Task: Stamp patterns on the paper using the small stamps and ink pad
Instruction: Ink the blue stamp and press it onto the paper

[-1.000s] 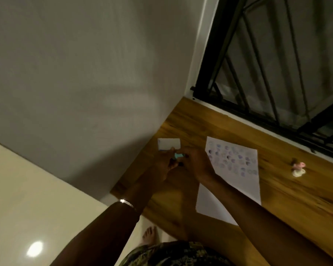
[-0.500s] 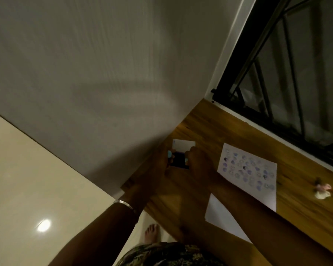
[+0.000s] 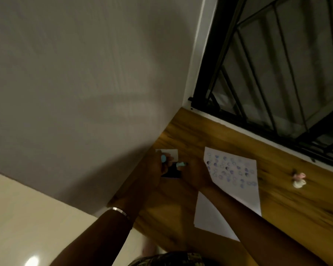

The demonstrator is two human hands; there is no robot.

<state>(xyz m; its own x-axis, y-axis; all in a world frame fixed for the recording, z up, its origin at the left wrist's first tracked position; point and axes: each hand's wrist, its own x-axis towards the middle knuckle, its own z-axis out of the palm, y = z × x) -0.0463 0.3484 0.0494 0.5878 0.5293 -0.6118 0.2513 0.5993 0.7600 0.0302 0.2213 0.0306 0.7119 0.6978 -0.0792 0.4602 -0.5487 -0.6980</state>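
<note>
A white paper (image 3: 233,191) with rows of blue and purple stamp marks lies on the wooden table (image 3: 288,204). Left of it sits a dark ink pad (image 3: 171,173), with a small white card or lid (image 3: 173,153) just behind it. My left hand (image 3: 152,171) pinches a small light-blue piece (image 3: 163,158) above the pad's left side. My right hand (image 3: 195,174) holds a light-blue stamp (image 3: 181,164) over the pad's right edge. Whether the stamp touches the pad is blurred.
Two small stamps, one pink (image 3: 298,176) and one white (image 3: 298,183), lie on the table to the right of the paper. A wall borders the table on the left, and a barred window (image 3: 277,77) runs along the back. The floor (image 3: 27,217) lies below left.
Both hands held one light-blue item together a second ago. Now they are apart, each with a light-blue piece, over the dark ink pad. The view has swung about.
</note>
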